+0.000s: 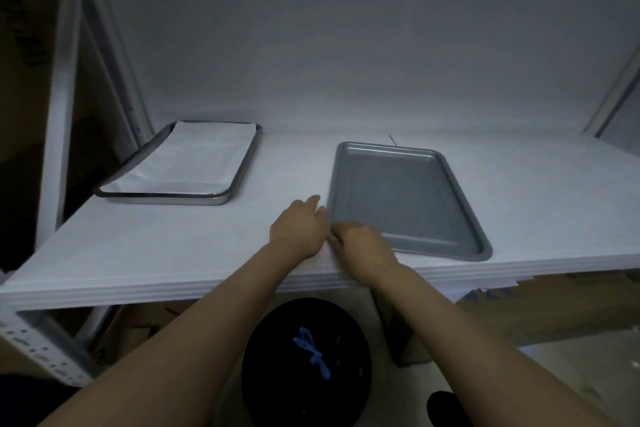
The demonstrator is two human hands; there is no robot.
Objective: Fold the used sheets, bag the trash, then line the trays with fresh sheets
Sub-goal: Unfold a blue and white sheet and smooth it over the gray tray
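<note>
**Both hands at the bare tray's near-left corner**

From my seat, one tray is done and one is not. The lined tray [242, 166] sits far left with its fresh sheet [194, 159] lying flat inside. The grey tray [401, 198] is bare, and it lies to the right of both hands, its long axis running away from me and slanting from far left to near right.

My right hand [360, 243] is the nearer one, over the tray's near-left corner. Its fingers are curled under, and I cannot tell whether they grip the rim, pinch a sheet edge or hold nothing. My left hand [298, 225] is just beside it, fingers loosely stretched toward the same corner and thumb lifted apart.

The white surface [173, 246] shows layered edges at the front, so it may be the stack of fresh sheets. I judge the next move is peeling a sheet here. Below, the black bag [304, 388] looks tied with a blue tie [311, 350].
</note>
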